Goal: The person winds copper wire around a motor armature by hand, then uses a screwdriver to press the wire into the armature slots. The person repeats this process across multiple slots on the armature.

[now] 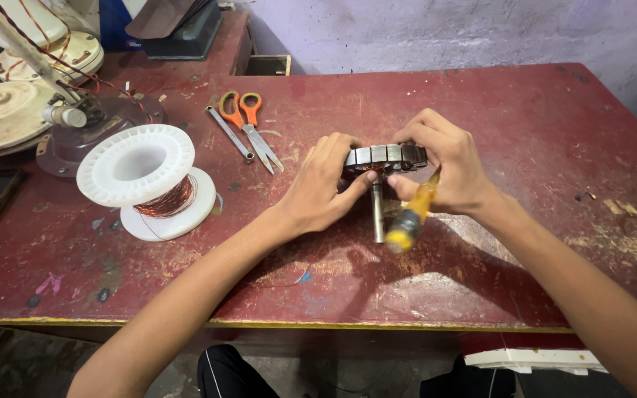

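Item, nearest: a yellow-handled screwdriver (pixel 411 215) pinched in the fingers of the right hand (pixel 447 166), handle slanting toward the viewer; the left hand (pixel 320 188) is curled around the laminated motor stator (pixel 386 157), gripped between both hands above the worn red table (pixel 525 133), its steel shaft (pixel 378 210) pointing down toward the tabletop. Further left: a white plastic spool of copper wire (pixel 152 180) lying on the table, then orange-handled scissors (pixel 248 125) beside a slim metal tool (pixel 229 133). Farthest, at the left corner: stacked cream fan housings (pixel 9 110).
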